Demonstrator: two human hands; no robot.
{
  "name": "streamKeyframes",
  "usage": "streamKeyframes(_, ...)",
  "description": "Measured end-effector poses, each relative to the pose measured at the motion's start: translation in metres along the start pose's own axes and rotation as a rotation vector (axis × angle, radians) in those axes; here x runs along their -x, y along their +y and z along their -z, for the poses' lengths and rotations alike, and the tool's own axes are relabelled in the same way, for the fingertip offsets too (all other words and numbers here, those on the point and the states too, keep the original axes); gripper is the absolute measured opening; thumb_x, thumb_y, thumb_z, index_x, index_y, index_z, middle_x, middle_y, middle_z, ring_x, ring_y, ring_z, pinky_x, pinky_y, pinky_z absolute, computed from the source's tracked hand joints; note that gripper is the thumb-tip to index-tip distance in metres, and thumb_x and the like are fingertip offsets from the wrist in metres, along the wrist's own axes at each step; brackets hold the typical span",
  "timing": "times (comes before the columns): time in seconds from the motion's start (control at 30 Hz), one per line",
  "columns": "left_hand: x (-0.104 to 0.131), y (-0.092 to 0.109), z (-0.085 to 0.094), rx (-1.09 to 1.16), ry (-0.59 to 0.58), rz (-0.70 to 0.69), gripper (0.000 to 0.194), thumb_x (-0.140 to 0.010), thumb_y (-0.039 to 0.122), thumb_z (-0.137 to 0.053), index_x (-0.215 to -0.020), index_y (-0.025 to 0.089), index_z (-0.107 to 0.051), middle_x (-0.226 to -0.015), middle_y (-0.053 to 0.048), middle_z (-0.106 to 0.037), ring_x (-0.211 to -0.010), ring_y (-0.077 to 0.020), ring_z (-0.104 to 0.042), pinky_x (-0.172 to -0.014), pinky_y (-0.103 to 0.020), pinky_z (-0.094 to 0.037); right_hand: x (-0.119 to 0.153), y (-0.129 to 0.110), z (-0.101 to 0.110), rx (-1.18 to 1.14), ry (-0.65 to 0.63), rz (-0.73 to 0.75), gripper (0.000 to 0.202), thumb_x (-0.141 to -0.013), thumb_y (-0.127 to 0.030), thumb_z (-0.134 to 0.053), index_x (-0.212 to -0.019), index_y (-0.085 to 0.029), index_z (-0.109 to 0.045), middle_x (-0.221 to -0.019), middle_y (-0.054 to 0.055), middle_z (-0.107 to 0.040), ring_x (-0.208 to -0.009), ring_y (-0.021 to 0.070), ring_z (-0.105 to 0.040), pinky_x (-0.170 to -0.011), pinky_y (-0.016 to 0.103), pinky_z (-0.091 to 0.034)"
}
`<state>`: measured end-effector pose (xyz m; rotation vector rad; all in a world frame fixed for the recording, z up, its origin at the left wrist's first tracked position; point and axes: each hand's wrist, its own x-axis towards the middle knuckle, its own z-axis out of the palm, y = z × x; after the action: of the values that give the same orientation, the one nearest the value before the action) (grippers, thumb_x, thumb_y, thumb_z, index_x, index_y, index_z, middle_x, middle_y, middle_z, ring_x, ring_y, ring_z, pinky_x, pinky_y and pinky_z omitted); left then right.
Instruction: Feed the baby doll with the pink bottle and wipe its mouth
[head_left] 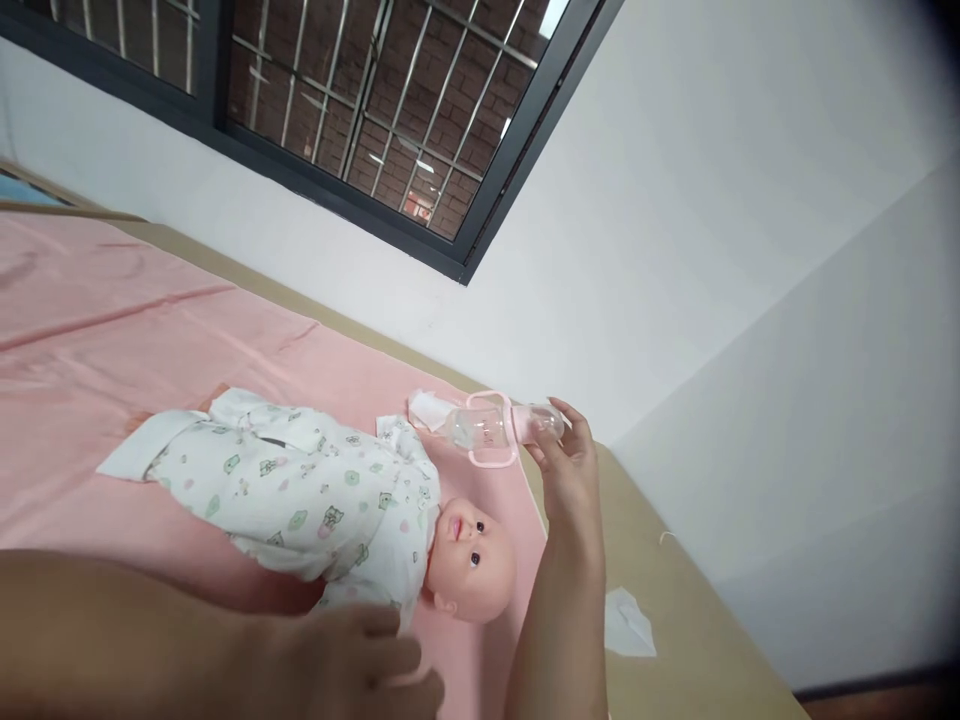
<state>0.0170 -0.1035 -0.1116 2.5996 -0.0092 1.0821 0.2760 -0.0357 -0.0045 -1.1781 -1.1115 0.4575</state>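
Observation:
A baby doll (pixel 474 570) in a white patterned outfit lies on its back on a pink sheet (pixel 300 350), its head toward the right. Beyond its head is a clear baby bottle (pixel 480 428) with pink handles and a clear cap, lying on its side. My right hand (pixel 570 455) has its thumb and fingers wrapped round the capped end. Low in the view, my left hand (pixel 375 665) is near the doll's arm and shoulder, its fingers slightly bent and apart, holding nothing visible. A white tissue (pixel 431 410) touches or lies just behind the bottle's base.
A crumpled white tissue (pixel 628 625) rests on the tan surface (pixel 675 600) right of my right forearm. White walls (pixel 675 200) rise behind and to the right. A dark-framed window (pixel 465 260) with metal bars is set in the back wall.

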Motion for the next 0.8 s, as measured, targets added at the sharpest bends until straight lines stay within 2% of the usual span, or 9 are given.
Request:
streamKeyframes(0.03, -0.008, -0.007, 0.014, -0.179, 0.013, -0.133, 0.028, -0.081, 0.019, -0.061, -0.108, 0.024, -0.064, -0.099, -0.009, -0.071, -0.075, -0.0215, -0.061, -0.058, -0.036, -0.048, 0.006, -0.007, -0.007, -0.005, -0.037, 0.010, 0.058, -0.065, -0.045, -0.077, -0.116, -0.025, -0.056, -0.106, 0.004, -0.060, -0.094, 0.0170, -0.060, -0.082, 0.035, -0.053)
streamKeyframes(0.07, -0.017, -0.015, 0.028, -0.352, 0.053, -0.190, 0.030, -0.083, 0.013, -0.055, -0.112, 0.021, -0.060, -0.101, -0.011, -0.071, -0.076, -0.0221, -0.061, -0.059, -0.036, -0.047, 0.011, -0.012, -0.013, -0.001, -0.070, 0.023, 0.057, -0.067, -0.045, -0.076, -0.116, -0.025, -0.056, -0.107, 0.004, -0.061, -0.095, 0.0172, -0.060, -0.083, 0.035, -0.053)
streamKeyframes(0.1, -0.024, -0.023, 0.043, -0.465, 0.091, -0.182, 0.033, -0.085, 0.011, -0.051, -0.115, 0.020, -0.056, -0.105, -0.011, -0.070, -0.080, -0.0223, -0.061, -0.064, -0.037, -0.048, 0.016, -0.016, -0.019, 0.010, -0.100, 0.037, 0.055, -0.069, -0.045, -0.074, -0.117, -0.026, -0.056, -0.108, 0.005, -0.061, -0.095, 0.0175, -0.060, -0.084, 0.036, -0.052)
streamKeyframes(0.2, -0.040, -0.045, 0.076, -0.691, 0.242, -0.039, 0.034, -0.089, 0.011, -0.046, -0.122, 0.017, -0.047, -0.110, -0.012, -0.067, -0.092, -0.0234, -0.060, -0.075, -0.038, -0.047, 0.031, -0.027, -0.037, 0.039, -0.164, 0.069, 0.050, -0.072, -0.044, -0.073, -0.115, -0.026, -0.057, -0.107, 0.005, -0.063, -0.096, 0.0185, -0.060, -0.082, 0.035, -0.053)
streamKeyframes(0.27, -0.043, -0.053, 0.085, -0.738, 0.280, 0.095, 0.036, -0.090, 0.018, -0.050, -0.126, 0.015, -0.043, -0.115, -0.012, -0.065, -0.101, -0.0252, -0.059, -0.084, -0.040, -0.045, 0.041, -0.032, -0.050, 0.031, -0.197, 0.078, 0.047, -0.071, -0.043, -0.074, -0.111, -0.025, -0.058, -0.107, 0.005, -0.064, -0.096, 0.0186, -0.061, -0.080, 0.034, -0.054)
streamKeyframes(0.4, -0.040, -0.061, 0.084, -0.667, 0.232, 0.286, 0.054, -0.089, 0.032, -0.055, -0.135, 0.014, -0.035, -0.127, -0.013, -0.059, -0.110, -0.0254, -0.057, -0.093, -0.040, -0.039, 0.061, -0.035, -0.076, -0.021, -0.290, 0.066, 0.043, -0.069, -0.040, -0.076, -0.106, -0.026, -0.058, -0.111, 0.005, -0.063, -0.100, 0.0184, -0.060, -0.081, 0.033, -0.055)
streamKeyframes(0.53, -0.041, -0.062, 0.081, -0.577, 0.197, 0.403, 0.055, -0.081, 0.023, -0.056, -0.132, 0.014, -0.037, -0.121, -0.010, -0.063, -0.104, -0.0216, -0.060, -0.093, -0.038, -0.035, 0.075, -0.032, -0.090, -0.068, -0.391, 0.025, 0.045, -0.069, -0.038, -0.077, -0.107, -0.026, -0.057, -0.119, 0.004, -0.060, -0.106, 0.0187, -0.059, -0.083, 0.033, -0.055)
streamKeyframes(0.67, -0.043, -0.061, 0.082, -0.560, 0.164, 0.430, 0.043, -0.075, 0.019, -0.052, -0.118, 0.016, -0.045, -0.107, -0.007, -0.066, -0.094, -0.0215, -0.062, -0.089, -0.039, -0.034, 0.078, -0.031, -0.090, -0.101, -0.423, -0.009, 0.044, -0.072, -0.039, -0.075, -0.110, -0.026, -0.057, -0.119, 0.005, -0.061, -0.106, 0.0191, -0.060, -0.082, 0.031, -0.055)
streamKeyframes(0.8, -0.041, -0.064, 0.080, -0.584, 0.168, 0.414, 0.043, -0.076, 0.019, -0.051, -0.118, 0.016, -0.044, -0.103, -0.008, -0.065, -0.093, -0.0224, -0.061, -0.089, -0.039, -0.033, 0.075, -0.030, -0.088, -0.147, -0.425, -0.023, 0.044, -0.071, -0.039, -0.076, -0.109, -0.025, -0.058, -0.116, 0.005, -0.063, -0.104, 0.0194, -0.061, -0.081, 0.032, -0.054)
